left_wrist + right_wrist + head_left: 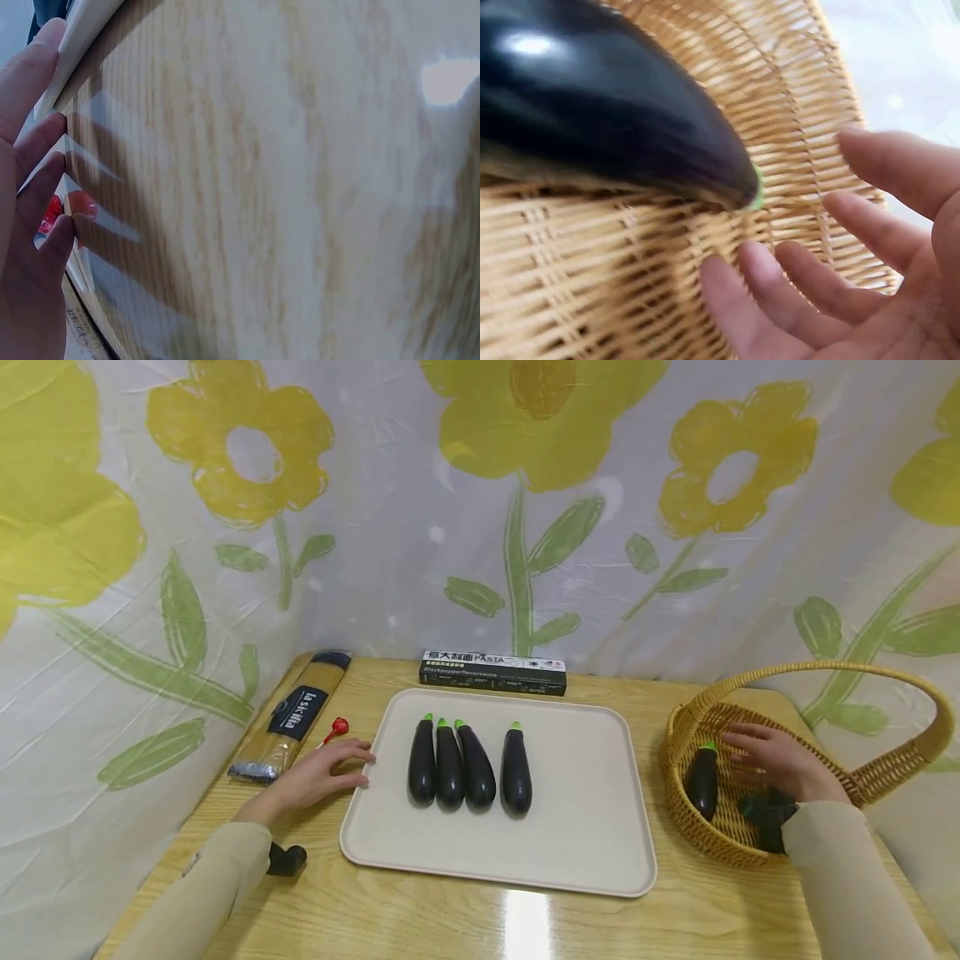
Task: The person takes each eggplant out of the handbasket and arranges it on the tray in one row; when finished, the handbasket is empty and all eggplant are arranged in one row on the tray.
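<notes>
Inside the wicker basket (678, 810) on the right lies a dark purple eggplant (702, 782) with a bright green tip. My right hand (776, 760) is over the basket beside that eggplant. In the right wrist view its fingers (810, 296) are spread and slightly bent near the tip of the eggplant (622, 97), holding nothing. Several more eggplants (450, 768) lie side by side on the pale tray (581, 843), one set slightly apart. My left hand (322, 777) is at the tray's left edge, fingertips at the rim, fingers loosely extended.
A pack of spaghetti (296, 714) lies at the back left, with a red-wrapped lollipop (339, 727) near it. A dark pasta box (491, 674) stands behind the tray. The basket's tall handle (847, 668) arches over its right side. A flowered curtain (382, 568) hangs behind the table.
</notes>
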`<state>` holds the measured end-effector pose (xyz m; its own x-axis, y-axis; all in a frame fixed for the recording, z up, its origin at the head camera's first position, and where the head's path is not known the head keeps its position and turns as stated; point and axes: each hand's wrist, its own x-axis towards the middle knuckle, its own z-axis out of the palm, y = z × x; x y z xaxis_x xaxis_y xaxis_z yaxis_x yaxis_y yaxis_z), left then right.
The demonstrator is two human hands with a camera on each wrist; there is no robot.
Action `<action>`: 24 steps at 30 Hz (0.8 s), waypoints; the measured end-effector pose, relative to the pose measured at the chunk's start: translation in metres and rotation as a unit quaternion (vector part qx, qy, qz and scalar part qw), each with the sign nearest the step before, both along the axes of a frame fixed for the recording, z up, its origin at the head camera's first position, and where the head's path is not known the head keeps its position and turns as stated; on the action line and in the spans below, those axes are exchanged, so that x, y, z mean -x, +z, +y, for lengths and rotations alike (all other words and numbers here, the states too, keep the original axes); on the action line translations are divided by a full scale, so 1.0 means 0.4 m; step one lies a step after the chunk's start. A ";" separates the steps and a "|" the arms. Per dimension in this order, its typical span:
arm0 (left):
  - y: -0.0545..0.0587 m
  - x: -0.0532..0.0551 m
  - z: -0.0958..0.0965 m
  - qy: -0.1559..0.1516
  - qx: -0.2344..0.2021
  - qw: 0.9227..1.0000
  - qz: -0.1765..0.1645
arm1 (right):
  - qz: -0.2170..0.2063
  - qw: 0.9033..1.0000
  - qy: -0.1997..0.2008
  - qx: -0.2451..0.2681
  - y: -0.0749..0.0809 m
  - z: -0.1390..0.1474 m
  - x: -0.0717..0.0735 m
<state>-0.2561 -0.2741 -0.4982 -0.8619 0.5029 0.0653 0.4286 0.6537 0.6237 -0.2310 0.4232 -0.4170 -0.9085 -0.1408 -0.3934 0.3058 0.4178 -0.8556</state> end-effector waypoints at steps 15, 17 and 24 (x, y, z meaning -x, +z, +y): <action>0.012 -0.002 0.004 0.000 -0.008 1.000 -0.005 | -0.050 0.998 -0.006 0.043 -0.047 -0.039 0.000; 0.012 -0.002 0.004 0.001 -0.008 1.000 -0.005 | -0.045 0.998 -0.001 0.043 -0.049 -0.041 0.002; 0.013 -0.004 0.004 0.001 -0.003 1.000 -0.010 | -0.030 0.999 0.014 0.017 -0.049 -0.050 0.007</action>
<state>-0.2544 -0.2726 -0.4931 -0.8638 0.5013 0.0518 0.4154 0.6501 0.6363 -0.2336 0.4030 -0.4365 -0.8787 -0.1793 -0.4425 0.3466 0.3979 -0.8494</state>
